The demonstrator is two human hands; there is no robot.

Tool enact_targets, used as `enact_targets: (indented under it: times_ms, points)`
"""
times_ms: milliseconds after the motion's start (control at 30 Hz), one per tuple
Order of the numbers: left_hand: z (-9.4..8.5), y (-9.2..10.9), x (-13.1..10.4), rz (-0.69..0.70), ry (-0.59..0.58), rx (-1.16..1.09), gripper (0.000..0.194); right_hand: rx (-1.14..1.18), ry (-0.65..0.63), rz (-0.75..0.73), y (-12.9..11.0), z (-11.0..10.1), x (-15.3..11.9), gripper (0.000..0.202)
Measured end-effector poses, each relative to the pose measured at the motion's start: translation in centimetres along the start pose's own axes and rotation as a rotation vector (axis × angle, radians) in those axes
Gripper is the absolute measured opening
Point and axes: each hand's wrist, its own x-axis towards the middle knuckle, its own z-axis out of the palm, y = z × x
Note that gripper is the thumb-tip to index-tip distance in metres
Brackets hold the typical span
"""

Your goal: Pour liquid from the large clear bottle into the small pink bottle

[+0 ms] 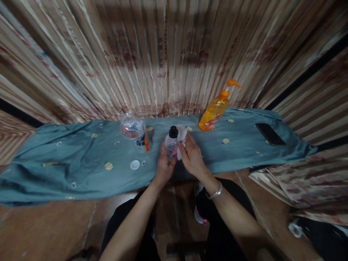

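A small clear bottle (171, 143) with a black cap stands upright between my hands, near the middle of the cloth-covered table. My left hand (164, 163) is wrapped round its lower left side. In my right hand (193, 156) is a white cloth or tissue (181, 136), pinched between thumb and fingers and pressed against the bottle's right side. Pink shows low on the bottle beside my right fingers. A silver bracelet circles my right wrist.
On the teal tablecloth (92, 156) lie a clear jar (133, 129) with an orange-marked container beside it, and a white round lid (135, 165). An orange pump bottle (214, 112) and black phone (270, 134) are right. Behind hangs a striped curtain (168, 54).
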Motion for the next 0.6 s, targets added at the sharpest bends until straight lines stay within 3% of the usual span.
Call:
enact_targets:
  times_ms: [133,200,300,433,600]
  points:
    - [-0.4,0.3,-1.4,-0.012,-0.034,0.038,0.063,0.071,0.013,0.212,2.4,0.9,-0.1,0.041]
    - [-0.9,0.6,-1.5,-0.015,-0.036,0.055,0.057,0.049,0.005,0.245,2.9,1.0,-1.2,0.039]
    - [-1.5,0.9,-1.1,-0.019,-0.039,0.081,0.053,0.029,0.011,0.201,1.9,0.6,-2.4,0.037]
    - [-1.8,1.3,-0.3,-0.013,-0.067,0.111,0.057,-0.028,0.056,0.059,-0.3,-0.5,-1.6,0.041]
    - [-2.3,1.2,1.2,-0.006,-0.120,0.141,0.079,0.056,0.016,0.055,0.7,-0.6,-0.3,0.042]
